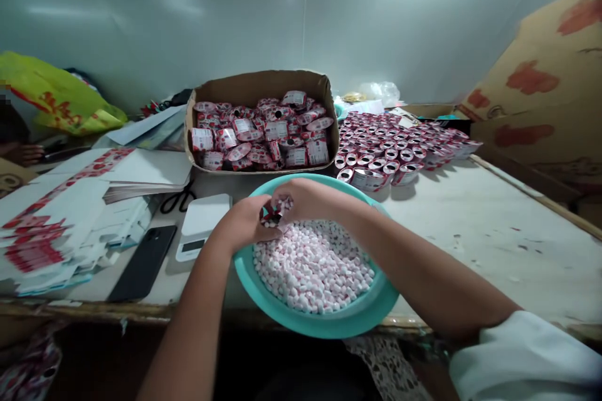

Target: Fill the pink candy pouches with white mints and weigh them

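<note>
A teal basin [244, 285] at the table's front edge holds a heap of small white-and-pink candies [310, 269]. Over its left part, my left hand [247, 222] is closed around a small printed packet [271, 213] whose mouth looks dark. My right hand [310, 199] is cupped against that packet, fingers curled, with several candies showing between the fingers and the packet's mouth. Most of the packet is hidden by both hands.
Behind the basin stands a cardboard box [258, 83] full of printed packets. Rows of open-topped packets [376, 163] stand to its right. A white scale [207, 219], black phone [145, 263], scissors [176, 198] and flat printed cartons [79, 200] lie left. Another person's hand [24, 153] shows far left.
</note>
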`<state>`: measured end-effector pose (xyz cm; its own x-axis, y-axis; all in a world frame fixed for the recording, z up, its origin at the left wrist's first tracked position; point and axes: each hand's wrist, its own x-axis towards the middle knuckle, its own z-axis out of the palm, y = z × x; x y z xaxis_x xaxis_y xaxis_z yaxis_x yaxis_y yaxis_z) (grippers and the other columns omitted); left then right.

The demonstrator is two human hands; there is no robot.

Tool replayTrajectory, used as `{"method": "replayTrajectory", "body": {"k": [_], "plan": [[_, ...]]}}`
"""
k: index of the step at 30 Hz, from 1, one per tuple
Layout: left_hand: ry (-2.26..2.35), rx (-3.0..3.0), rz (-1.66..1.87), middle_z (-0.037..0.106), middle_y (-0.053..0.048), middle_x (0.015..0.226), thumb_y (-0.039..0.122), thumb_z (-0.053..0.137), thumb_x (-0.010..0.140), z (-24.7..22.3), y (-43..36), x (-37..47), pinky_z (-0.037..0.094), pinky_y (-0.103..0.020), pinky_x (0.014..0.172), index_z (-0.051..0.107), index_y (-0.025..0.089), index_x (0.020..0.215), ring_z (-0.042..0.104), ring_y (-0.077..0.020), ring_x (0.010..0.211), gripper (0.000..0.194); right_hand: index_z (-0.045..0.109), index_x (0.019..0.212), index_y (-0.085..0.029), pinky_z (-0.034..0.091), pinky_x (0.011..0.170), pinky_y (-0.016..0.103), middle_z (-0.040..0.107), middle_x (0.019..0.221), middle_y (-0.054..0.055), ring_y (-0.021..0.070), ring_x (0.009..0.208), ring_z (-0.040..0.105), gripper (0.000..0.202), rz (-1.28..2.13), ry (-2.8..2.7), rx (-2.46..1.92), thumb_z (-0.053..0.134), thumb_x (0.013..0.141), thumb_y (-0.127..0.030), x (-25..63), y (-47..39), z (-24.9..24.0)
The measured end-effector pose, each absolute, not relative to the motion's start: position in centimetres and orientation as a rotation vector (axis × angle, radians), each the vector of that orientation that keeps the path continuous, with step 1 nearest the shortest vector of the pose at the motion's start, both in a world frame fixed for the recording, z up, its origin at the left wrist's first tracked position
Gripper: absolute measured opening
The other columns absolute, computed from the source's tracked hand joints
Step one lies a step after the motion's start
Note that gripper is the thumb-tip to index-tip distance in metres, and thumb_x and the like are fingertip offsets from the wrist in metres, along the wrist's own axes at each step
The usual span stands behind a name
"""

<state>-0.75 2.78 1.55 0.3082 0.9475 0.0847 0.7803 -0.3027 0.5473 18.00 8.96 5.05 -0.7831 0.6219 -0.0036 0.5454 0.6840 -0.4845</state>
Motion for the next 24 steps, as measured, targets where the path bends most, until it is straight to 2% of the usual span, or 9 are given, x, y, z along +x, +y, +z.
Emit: {"method": "replayTrajectory", "body": {"k": [4,8,11,15,20,24], "plan": [[1.503,2.108,0.638,0.068,0.000,0.086,0.044,0.077,0.073,1.2,2.7,-0.9,0.038,-0.026,0.063,0.066,0.020,0.099,0.059,-0.0179,0.074,0.036,0.073,0.101,-0.016,0.045,0.071,0.022,0.074,0.099,0.002,0.0147,0.085,0.065,0.034,0.859,-2.680,-0.925,0.081,0.068,-0.018,18.4,9.3,4.9],[1.489,2.038,0.695,0.069,0.000,0.089,0.040,0.077,0.072,0.8,2.8,-1.0,0.042,-0.027,0.067,0.067,0.021,0.104,0.061,-0.0171,0.077,0.038,0.074,0.098,-0.015,0.045,0.070,0.022,0.076,0.096,0.003,0.0135,0.080,0.065,0.024,0.894,-2.666,-0.854,0.072,0.074,-0.014,18.8,9.7,5.0],[1.520,2.021,0.677,0.069,0.000,0.086,0.040,0.077,0.072,0.7,3.0,-1.1,0.042,-0.027,0.068,0.068,0.020,0.098,0.061,-0.0176,0.076,0.033,0.076,0.091,-0.015,0.044,0.070,0.023,0.076,0.089,0.002,0.0128,0.077,0.064,0.017,0.867,-2.673,-0.838,0.065,0.078,-0.014,19.1,10.3,4.8],[1.557,2.008,0.667,0.069,-0.001,0.085,0.050,0.078,0.070,0.7,3.2,-1.1,0.041,-0.028,0.069,0.065,0.019,0.084,0.061,-0.0190,0.079,0.037,0.077,0.089,-0.017,0.041,0.068,0.023,0.074,0.084,0.000,0.0125,0.075,0.061,0.014,0.823,-2.709,-0.852,0.069,0.080,-0.022,18.8,10.6,3.9],[1.567,1.974,0.715,0.069,0.000,0.090,0.045,0.081,0.068,0.6,3.2,-1.2,0.043,-0.028,0.069,0.059,0.021,0.096,0.062,-0.0188,0.080,0.042,0.075,0.094,-0.017,0.036,0.061,0.025,0.069,0.079,0.000,0.0114,0.068,0.055,0.022,0.848,-2.763,-0.879,0.073,0.080,-0.034,17.9,10.7,2.6],[1.536,2.002,0.731,0.068,0.001,0.084,0.045,0.081,0.068,0.3,3.2,-1.3,0.043,-0.027,0.066,0.063,0.021,0.093,0.062,-0.0181,0.076,0.038,0.076,0.086,-0.018,0.036,0.061,0.024,0.069,0.077,-0.001,0.0110,0.068,0.054,0.018,0.890,-2.812,-0.808,0.073,0.080,-0.034,18.2,11.2,2.4]]}}
